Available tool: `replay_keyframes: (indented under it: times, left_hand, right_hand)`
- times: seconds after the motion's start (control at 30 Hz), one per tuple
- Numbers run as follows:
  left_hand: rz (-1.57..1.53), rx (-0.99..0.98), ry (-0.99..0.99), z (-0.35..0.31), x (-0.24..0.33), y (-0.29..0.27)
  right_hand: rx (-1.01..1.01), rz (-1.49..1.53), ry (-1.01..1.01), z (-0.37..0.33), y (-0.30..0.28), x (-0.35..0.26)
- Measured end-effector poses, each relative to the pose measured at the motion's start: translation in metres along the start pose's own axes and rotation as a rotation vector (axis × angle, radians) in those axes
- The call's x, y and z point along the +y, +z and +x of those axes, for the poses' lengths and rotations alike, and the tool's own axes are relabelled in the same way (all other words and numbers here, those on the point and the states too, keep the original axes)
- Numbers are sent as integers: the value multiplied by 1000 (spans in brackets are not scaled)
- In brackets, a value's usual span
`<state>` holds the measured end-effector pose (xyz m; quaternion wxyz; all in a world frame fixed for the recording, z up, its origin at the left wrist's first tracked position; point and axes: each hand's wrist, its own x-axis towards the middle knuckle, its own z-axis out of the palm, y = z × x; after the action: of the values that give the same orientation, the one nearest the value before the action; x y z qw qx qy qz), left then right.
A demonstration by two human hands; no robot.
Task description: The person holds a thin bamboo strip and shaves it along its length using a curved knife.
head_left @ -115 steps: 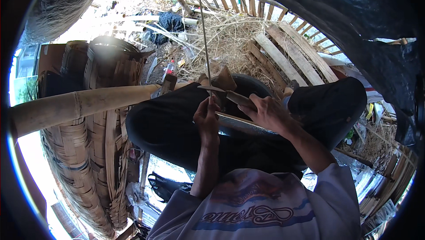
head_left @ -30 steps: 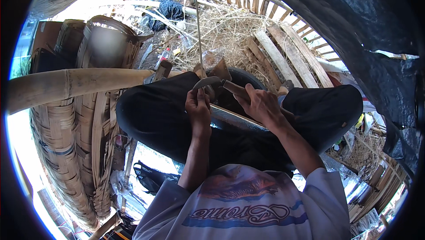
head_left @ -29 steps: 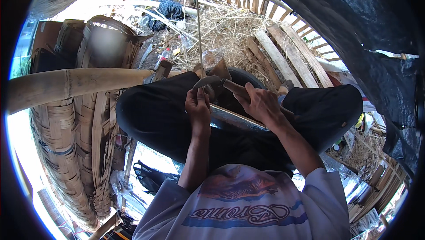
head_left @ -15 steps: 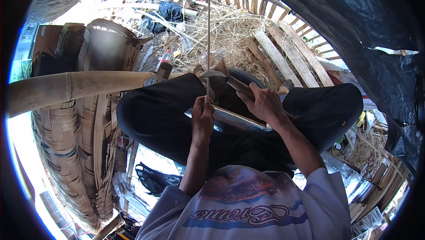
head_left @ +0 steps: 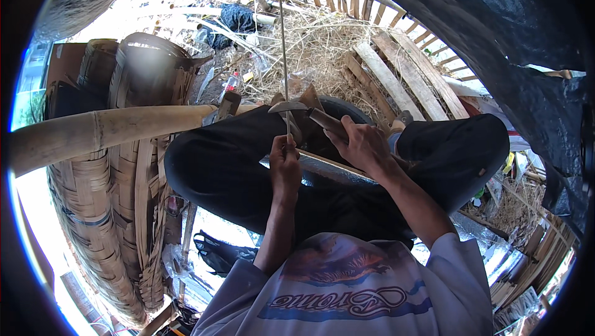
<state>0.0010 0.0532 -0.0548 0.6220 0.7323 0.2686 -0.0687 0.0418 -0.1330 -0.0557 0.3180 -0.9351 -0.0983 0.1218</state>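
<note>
My left hand (head_left: 285, 167) is closed around the lower end of a long, thin stick (head_left: 283, 39), probably bamboo, which points up and away from me. In my right hand (head_left: 367, 149) is a knife with a thick wooden handle (head_left: 328, 123). Its short, curved blade (head_left: 289, 107) lies across the stick just above my left fingers; whether it bites into the stick is too small to tell. Between my crossed legs, below both hands, is a flat strip with a pale edge (head_left: 334, 164).
A thick bamboo pole (head_left: 118, 126) runs in from the left, with rolled woven bamboo mats (head_left: 93, 212) beside it. Ahead lie straw (head_left: 328, 42) and wooden planks (head_left: 409, 76) before a slatted fence (head_left: 365, 1). Dark plastic sheeting (head_left: 496, 14) hangs at the right.
The knife and right hand have shifted slightly left and up. The stick's far end has tilted to the left, while my left hand keeps its grip.
</note>
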Motion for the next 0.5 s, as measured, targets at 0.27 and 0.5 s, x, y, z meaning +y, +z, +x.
replay_keyframes:
  times: [0.27,0.5]
  left_hand:
    - [-7,10,-25,3,4,2]
    - [29,-28,-1,-6,5,2]
  right_hand:
    - [2,8,39,9,8,9]
    - [80,-74,153,24,39,56]
